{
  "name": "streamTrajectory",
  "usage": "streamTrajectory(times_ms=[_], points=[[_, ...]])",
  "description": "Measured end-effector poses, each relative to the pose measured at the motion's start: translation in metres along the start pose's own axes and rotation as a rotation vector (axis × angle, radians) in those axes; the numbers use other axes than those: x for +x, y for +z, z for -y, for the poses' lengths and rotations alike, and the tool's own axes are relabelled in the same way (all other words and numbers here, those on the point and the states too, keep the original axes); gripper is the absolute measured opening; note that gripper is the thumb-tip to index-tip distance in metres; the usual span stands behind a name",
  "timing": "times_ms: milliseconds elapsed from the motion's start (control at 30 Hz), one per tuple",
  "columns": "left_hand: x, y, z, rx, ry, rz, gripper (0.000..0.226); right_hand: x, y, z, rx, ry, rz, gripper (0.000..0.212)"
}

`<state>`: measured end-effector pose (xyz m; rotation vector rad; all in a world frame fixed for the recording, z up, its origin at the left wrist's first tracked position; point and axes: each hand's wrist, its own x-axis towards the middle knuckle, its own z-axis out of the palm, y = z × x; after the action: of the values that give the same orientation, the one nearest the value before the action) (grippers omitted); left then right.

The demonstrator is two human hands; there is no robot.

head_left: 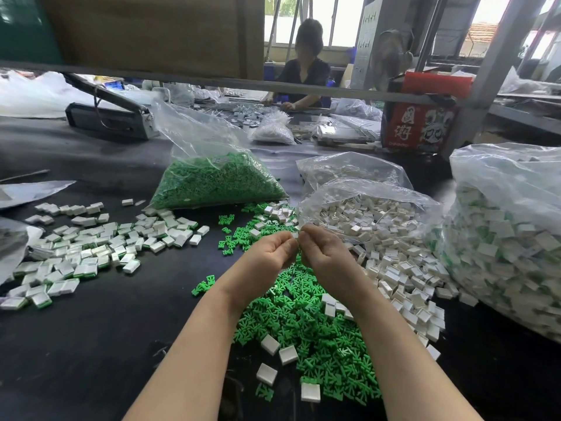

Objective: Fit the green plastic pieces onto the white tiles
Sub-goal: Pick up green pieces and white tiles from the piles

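At the centre of the frame the left hand and right hand meet fingertip to fingertip above the black table. Both sets of fingers are curled inward and pressed together at the tips, pinching something small between them. What sits in the pinch is almost wholly hidden; it is probably one white tile with a green piece going in, but I cannot tell which hand holds which.

To do this step well, I judge the green piece should be lined up square with the tile's recess before any squeeze, then pressed evenly by the thumbs so it seats flush rather than cocked at one corner.

Supplies lie close. A loose heap of small green plastic pieces spreads below and between the forearms, with a few square white plastic tiles scattered on it and many more spilling to the right. Finished tiles with green edges lie in a flat scatter at centre left.

A clear plastic bag of green pieces stands above centre. Right of it, an open clear bag of white tiles lies on its side, mouth toward the hands, with another tile bag behind. At the right edge a large clear sack holds what look like assembled tiles, white with green showing through.
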<state>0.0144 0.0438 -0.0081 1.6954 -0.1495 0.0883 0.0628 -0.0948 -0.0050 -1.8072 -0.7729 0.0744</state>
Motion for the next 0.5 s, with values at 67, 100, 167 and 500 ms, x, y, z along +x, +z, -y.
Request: streamTrajectory(times_ms=[67, 100, 167, 500], points=[[-0.001, -0.001, 0.0, -0.005, 0.001, 0.016, 0.022, -0.001, 0.0, 0.001, -0.019, 0.0, 0.009, 0.034], [-0.001, -0.001, -0.001, -0.001, 0.003, 0.028, 0.023, -0.001, 0.0, 0.001, -0.028, 0.001, 0.013, 0.034], [-0.002, -0.001, -0.003, -0.004, 0.0, 0.029, 0.024, -0.001, 0.0, 0.002, -0.029, 0.003, 0.013, 0.033], [-0.005, -0.001, -0.009, -0.176, -0.048, 0.034, 0.043, -0.002, -0.005, 0.006, 0.039, -0.02, -0.004, 0.007]])
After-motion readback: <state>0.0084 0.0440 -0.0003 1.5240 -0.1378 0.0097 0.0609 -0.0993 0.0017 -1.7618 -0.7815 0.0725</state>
